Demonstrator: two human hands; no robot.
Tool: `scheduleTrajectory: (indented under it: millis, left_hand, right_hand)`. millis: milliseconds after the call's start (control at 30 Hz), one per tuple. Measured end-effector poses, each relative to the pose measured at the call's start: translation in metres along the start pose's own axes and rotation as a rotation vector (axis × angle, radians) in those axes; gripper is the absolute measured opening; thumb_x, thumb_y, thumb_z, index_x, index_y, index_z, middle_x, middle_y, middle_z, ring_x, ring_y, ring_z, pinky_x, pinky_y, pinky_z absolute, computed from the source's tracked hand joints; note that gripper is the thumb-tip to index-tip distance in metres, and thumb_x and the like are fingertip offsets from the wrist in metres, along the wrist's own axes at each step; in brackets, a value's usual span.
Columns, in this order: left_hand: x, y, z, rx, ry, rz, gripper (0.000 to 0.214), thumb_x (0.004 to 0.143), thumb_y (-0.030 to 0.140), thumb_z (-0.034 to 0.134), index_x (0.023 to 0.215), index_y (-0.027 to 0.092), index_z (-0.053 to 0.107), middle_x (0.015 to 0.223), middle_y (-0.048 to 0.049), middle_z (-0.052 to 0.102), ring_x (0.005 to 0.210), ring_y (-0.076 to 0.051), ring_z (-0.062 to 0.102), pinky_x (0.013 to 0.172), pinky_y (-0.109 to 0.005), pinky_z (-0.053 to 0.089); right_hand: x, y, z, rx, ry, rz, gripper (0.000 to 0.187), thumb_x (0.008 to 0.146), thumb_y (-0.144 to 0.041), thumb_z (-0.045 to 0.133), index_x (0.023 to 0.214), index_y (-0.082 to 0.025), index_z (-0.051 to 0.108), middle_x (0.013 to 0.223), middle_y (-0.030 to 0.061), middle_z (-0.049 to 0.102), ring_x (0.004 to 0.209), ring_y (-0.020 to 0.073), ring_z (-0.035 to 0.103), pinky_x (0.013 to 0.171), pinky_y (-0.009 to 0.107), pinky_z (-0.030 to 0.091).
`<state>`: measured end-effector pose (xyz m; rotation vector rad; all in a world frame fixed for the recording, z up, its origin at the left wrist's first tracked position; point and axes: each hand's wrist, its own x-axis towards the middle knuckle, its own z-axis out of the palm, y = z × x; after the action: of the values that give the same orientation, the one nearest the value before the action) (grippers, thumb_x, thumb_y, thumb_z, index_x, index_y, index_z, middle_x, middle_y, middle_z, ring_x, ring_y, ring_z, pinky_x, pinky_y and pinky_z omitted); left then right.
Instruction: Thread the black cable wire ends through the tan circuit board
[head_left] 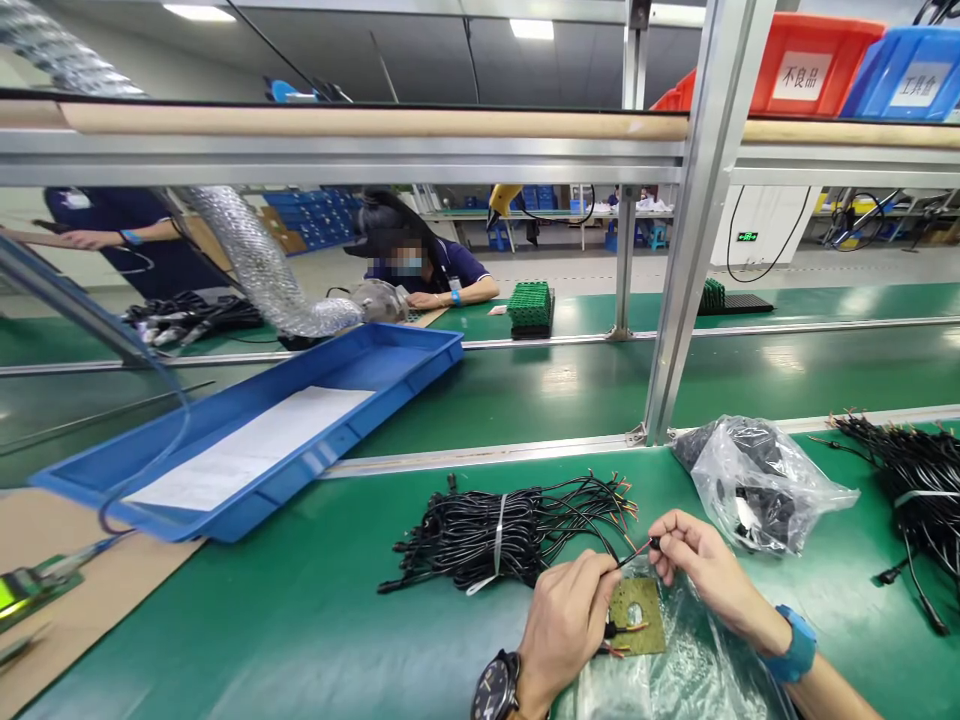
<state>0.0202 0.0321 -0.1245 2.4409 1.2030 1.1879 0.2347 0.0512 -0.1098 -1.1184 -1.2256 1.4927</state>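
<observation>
My left hand (564, 622) is closed around the edge of a small olive circuit board (638, 616) that has a round hole and short red and yellow leads. Above the board, my right hand (701, 565) pinches the end of a thin black wire (636, 552) with coloured tips. Both hands hover over a clear plastic bag (675, 670) on the green bench. Just beyond them lies a bundle of black wires (501, 530) tied with a white strap.
A blue tray (390, 385) with a white sheet sits at left, half on the conveyor. A plastic bag of black parts (757, 485) and another wire bundle (911, 480) lie at right. An aluminium post (679, 300) rises ahead. People work across the belt.
</observation>
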Motion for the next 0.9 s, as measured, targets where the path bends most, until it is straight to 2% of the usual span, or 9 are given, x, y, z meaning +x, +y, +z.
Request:
scheduleTrajectory:
  millis: [400,600,767,900]
  left_hand:
    - [-0.002,-0.002,0.000,0.006,-0.003,0.013,0.017,0.106,0.021,0.044,0.097,0.021,0.058,0.076,0.0010,0.063,0.064,-0.015,0.059,0.064,-0.027,0.042]
    - [-0.003,-0.003,0.001,0.012,-0.021,0.015,0.016,0.106,0.021,0.045,0.097,0.022,0.058,0.076,0.0015,0.062,0.064,-0.016,0.059,0.064,-0.028,0.041]
    - [-0.004,0.000,0.003,-0.005,-0.055,-0.040,0.016,0.105,0.021,0.044,0.099,0.023,0.058,0.080,0.0007,0.064,0.068,-0.017,0.062,0.066,-0.028,0.043]
    - [-0.006,0.004,0.004,-0.036,-0.083,-0.064,0.017,0.104,0.020,0.043,0.100,0.023,0.059,0.080,0.0002,0.064,0.070,-0.017,0.063,0.066,-0.028,0.044]
  right_hand:
    - [0.001,0.004,-0.002,-0.011,-0.014,-0.016,0.050,0.084,-0.065,0.072,0.094,-0.017,0.061,0.077,0.0021,0.066,0.063,0.0148,0.058,0.060,0.029,0.048]
    - [0.001,0.007,-0.005,-0.128,-0.029,-0.105,0.041,0.089,-0.058,0.069,0.095,-0.018,0.064,0.080,0.0004,0.061,0.070,0.0158,0.058,0.065,0.029,0.048]
    - [-0.007,0.011,0.001,-0.265,-0.105,-0.140,0.025,0.096,-0.043,0.063,0.103,-0.019,0.065,0.093,0.0034,0.066,0.082,0.0181,0.060,0.076,0.030,0.049]
    - [-0.011,0.011,0.006,-0.372,-0.115,-0.201,0.016,0.097,-0.033,0.059,0.103,-0.020,0.065,0.095,0.0047,0.067,0.084,0.0190,0.062,0.079,0.031,0.050]
